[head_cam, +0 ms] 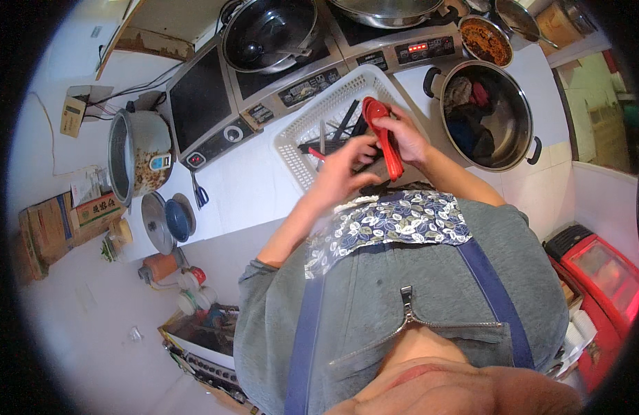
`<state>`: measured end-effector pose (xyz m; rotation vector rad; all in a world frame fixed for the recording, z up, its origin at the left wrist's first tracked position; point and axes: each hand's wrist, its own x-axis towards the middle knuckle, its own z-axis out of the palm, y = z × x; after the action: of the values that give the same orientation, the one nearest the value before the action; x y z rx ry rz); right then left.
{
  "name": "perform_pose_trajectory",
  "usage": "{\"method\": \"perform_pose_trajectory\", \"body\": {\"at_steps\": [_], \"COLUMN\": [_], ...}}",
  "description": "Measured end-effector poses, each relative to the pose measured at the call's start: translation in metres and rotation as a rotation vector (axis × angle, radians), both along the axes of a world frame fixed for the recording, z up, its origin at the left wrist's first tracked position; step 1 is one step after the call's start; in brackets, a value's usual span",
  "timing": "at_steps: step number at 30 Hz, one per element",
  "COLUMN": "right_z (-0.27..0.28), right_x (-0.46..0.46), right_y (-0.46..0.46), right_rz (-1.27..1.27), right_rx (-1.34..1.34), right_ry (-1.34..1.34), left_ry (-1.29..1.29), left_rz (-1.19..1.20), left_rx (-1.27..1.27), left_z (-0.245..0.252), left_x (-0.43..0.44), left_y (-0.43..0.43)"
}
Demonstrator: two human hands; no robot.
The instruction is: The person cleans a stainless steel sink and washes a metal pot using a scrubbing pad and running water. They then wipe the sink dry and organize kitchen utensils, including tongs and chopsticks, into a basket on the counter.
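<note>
A stack of red soup spoons (pixel 384 136) is gripped in my right hand (pixel 402 134), bowls pointing away from me and handles towards my apron. My left hand (pixel 345 163) is beside the handles, its fingers curled and slightly blurred; whether it touches the spoons or holds anything is unclear. Both hands are above the near part of a white perforated plastic basket (pixel 293 155). Inside the basket lie several black chopsticks (pixel 345 124), a pale metal utensil (pixel 322 136) and a red-ended piece (pixel 316 153), partly hidden by my left hand.
Induction cookers (pixel 200 98) line the back, carrying a black wok (pixel 270 31) and a lidded pan (pixel 387 10). At right stand a large steel pot (pixel 511 124) with dark cloths and a bowl of red-brown seasoning (pixel 485 41). A worn rice cooker (pixel 143 150) and scissors (pixel 199 193) are left.
</note>
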<state>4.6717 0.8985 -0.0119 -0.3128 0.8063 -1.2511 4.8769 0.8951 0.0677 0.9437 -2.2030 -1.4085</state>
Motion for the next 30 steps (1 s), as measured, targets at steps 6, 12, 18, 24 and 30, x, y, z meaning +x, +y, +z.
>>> {"method": "perform_pose_trajectory", "body": {"at_steps": [6, 12, 18, 24, 30], "right_z": [0.002, 0.005, 0.001, 0.003, 0.007], "right_x": [-0.024, -0.025, -0.024, -0.017, -0.013], "right_y": [0.001, 0.001, 0.003, 0.003, 0.002], "right_rz": [-0.009, -0.031, -0.005, -0.003, 0.039], "right_rx": [0.087, 0.078, 0.082, 0.084, 0.048], "right_ry": [0.167, 0.23, 0.228, 0.228, 0.183], "left_ry": [-0.635, -0.771, -0.796, -0.652, -0.926], "left_rz": [0.0, -0.155, -0.088, 0.039, 0.321], "left_rx": [-0.502, -0.774, -0.514, -0.505, -0.321], "left_z": [-0.044, -0.102, -0.081, -0.048, -0.068], "left_x": [0.075, 0.076, 0.092, 0.103, 0.097], "left_y": [-0.041, -0.038, -0.058, -0.056, -0.067]}}
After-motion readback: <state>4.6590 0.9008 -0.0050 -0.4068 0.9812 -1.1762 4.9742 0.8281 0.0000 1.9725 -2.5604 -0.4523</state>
